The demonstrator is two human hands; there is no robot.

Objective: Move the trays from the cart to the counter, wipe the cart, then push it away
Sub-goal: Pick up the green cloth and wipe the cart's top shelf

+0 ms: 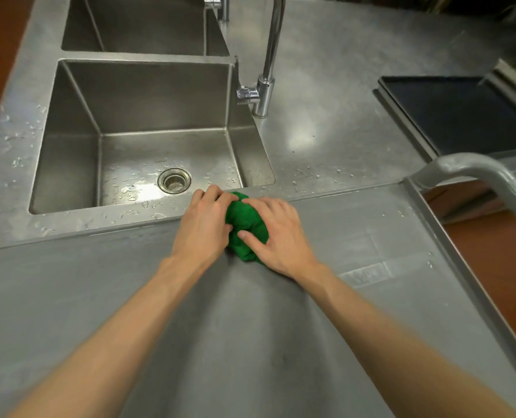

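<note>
A bunched green cloth (245, 224) lies on the grey steel cart top (190, 312), at its far edge against the counter. My left hand (202, 220) grips the cloth from the left and my right hand (278, 233) presses on it from the right. Dark trays (461, 113) are stacked on the steel counter (341, 95) at the far right. The cart's curved handle (486, 173) rises at the right.
A deep wet sink basin (148, 131) with a drain (174, 180) sits just beyond the cart's edge, with a second basin (136, 22) behind it. A chrome faucet (265, 61) stands between sink and trays. Red-brown floor (492, 254) shows at the right.
</note>
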